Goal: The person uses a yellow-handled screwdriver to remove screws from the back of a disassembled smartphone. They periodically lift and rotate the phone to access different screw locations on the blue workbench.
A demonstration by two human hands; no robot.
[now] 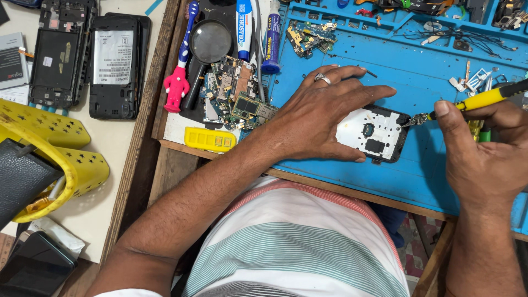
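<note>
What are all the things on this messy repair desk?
opened phone: one, black with white inside, on the blue mat
screwdriver: one, yellow handle, tip at the phone's edge
circuit boards: a pile, green, left of the mat
magnifying glass: one, black, above the boards
toothbrush: one, pink and blue
phone shells: two, black, far left
basket: one, yellow, lower left
left hand: pressing on the phone
right hand: holding the screwdriver
</note>
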